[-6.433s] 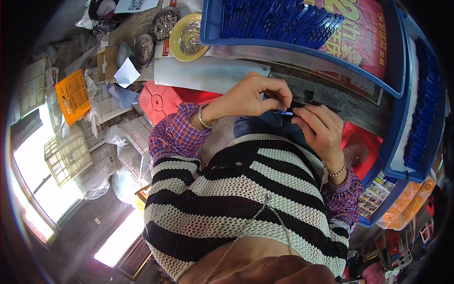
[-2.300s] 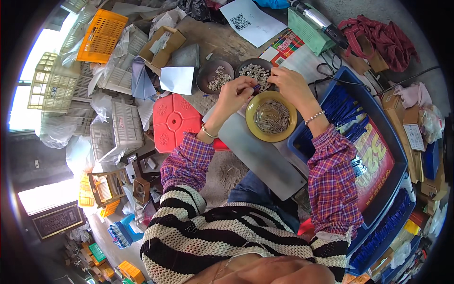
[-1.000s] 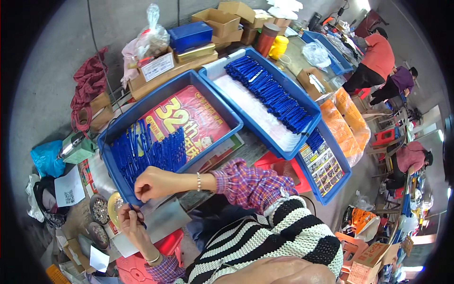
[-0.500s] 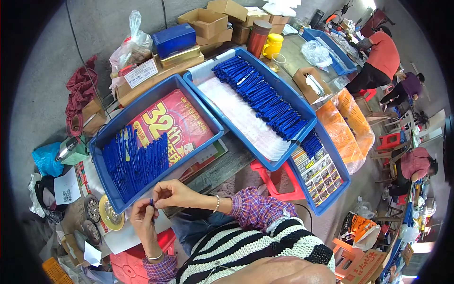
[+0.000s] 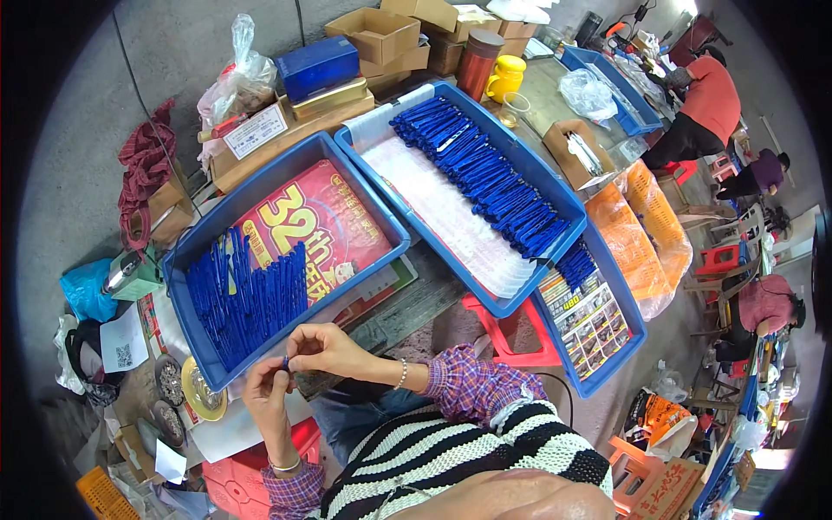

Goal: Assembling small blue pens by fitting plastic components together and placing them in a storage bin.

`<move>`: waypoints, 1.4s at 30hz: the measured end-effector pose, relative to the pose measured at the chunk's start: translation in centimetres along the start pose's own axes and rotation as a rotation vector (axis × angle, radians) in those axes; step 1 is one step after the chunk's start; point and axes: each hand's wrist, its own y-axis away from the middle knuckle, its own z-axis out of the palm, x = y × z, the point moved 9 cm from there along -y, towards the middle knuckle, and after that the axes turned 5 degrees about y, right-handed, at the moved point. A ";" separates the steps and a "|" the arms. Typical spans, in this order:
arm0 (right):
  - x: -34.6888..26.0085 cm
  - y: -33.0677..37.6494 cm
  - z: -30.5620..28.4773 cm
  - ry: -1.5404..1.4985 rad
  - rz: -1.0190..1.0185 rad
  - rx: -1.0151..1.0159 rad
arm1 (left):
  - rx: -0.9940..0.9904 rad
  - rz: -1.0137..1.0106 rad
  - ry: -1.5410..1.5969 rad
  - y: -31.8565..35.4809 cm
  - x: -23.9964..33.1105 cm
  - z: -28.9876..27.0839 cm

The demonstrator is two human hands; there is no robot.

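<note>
- At the near edge of the counter (image 5: pixel 407 303), both hands meet just below the nearest blue tray (image 5: pixel 195 251).
- Left hand (image 5: pixel 267 392): fingers pinched shut on the lower end of a small blue piece (image 5: pixel 285 363).
- Right hand (image 5: pixel 325 348): thumb and forefinger closed on the same blue piece from the other side. Piece sits between the two hands, off the counter, just beside the tray's near corner.
- Nearest tray: a fanned pile of blue sticks (image 5: pixel 247 295) at its left end, red printed sheet (image 5: pixel 316 221) lining the rest.
- Second blue tray (image 5: pixel 555 186) lies beside it, farther right: a long row of blue sticks over white lining.
- Third blue tray (image 5: pixel 607 325), lower right, holds a printed sheet and a few sticks.
- Round yellow dish (image 5: pixel 204 394) sits left of the left hand, small dark dishes next to it.
- Counter is rough grey, cluttered: cardboard boxes (image 5: pixel 381 35), plastic bag, yellow mug (image 5: pixel 505 78), dark red flask.
- Room: workshop, red plastic stools (image 5: pixel 511 334) on the floor, orange crates, other people seated at the far right.
</note>
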 end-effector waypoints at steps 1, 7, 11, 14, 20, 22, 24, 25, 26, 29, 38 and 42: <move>0.1 0.0 0.1 0.000 0.002 -0.001 | -0.007 0.003 -0.021 0.0 -0.1 -0.1; 0.5 0.0 -0.1 0.094 -0.033 0.048 | -0.051 -0.068 0.194 0.3 -0.9 0.2; 1.3 0.2 0.6 0.053 0.041 -0.040 | -0.058 -0.167 0.366 0.7 -2.2 0.2; 1.2 0.4 0.4 0.070 0.066 -0.024 | 0.025 -0.040 0.136 0.7 -1.3 -0.3; 1.2 0.5 -0.2 0.062 0.071 0.046 | 0.072 0.030 0.032 0.6 -1.1 -0.1; 1.2 0.6 -0.3 0.062 0.074 0.053 | 0.088 0.054 0.014 0.8 -0.9 0.2; 1.5 0.7 -0.7 0.086 0.083 0.096 | 0.105 0.078 -0.002 0.9 -0.7 0.2; 1.6 0.7 -0.8 0.087 0.083 0.096 | 0.120 0.086 -0.052 0.9 -0.6 0.1; 1.6 0.7 -0.9 0.103 0.073 0.104 | 0.136 0.093 -0.102 0.9 -0.6 0.0; 1.6 0.5 -1.0 0.146 0.077 0.099 | 0.147 0.159 -0.134 1.0 -0.2 -0.1; 2.3 0.6 -1.4 0.104 0.153 0.124 | 0.146 0.145 -0.102 0.7 -0.3 0.4; 1.9 0.5 -1.1 0.151 0.110 0.089 | 0.150 0.137 -0.068 0.8 -0.6 0.1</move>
